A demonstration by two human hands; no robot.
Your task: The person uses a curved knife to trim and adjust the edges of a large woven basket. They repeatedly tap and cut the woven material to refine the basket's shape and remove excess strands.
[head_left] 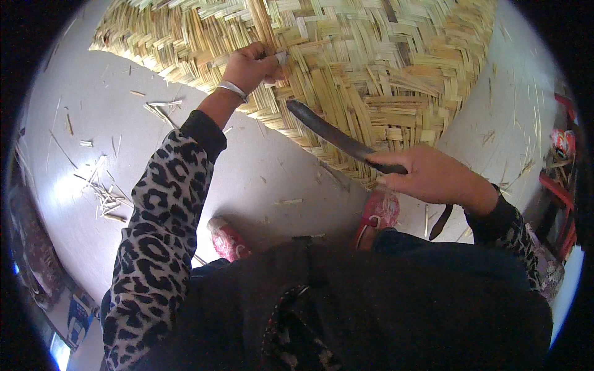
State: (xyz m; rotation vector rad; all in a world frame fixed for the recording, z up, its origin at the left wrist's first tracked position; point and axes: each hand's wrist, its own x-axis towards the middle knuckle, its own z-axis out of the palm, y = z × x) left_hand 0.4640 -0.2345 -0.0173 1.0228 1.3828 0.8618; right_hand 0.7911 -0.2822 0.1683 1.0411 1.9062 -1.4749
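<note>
A large woven mat [346,80] of pale yellow-green split reed strips fills the upper middle of the view, one corner pointing towards me. My left hand [253,65] is closed in a pinch on a reed strip [261,25] at the mat's left part. Something small and whitish shows at its thumb tip; I cannot make out what it is. In my right hand [433,176] is a long, dark, slightly curved knife [331,133], gripped near the mat's close corner. The blade points up and left over the mat's edge, its tip below my left hand. The knife's other end hangs below my wrist.
Cut reed pieces [105,198] lie scattered on the pale floor [278,179], thickest at the left. My red shoes [230,240] stand just short of the mat's corner. Red bars [559,188] and other items stand at the right edge; a dark patterned cloth [31,247] is at the left.
</note>
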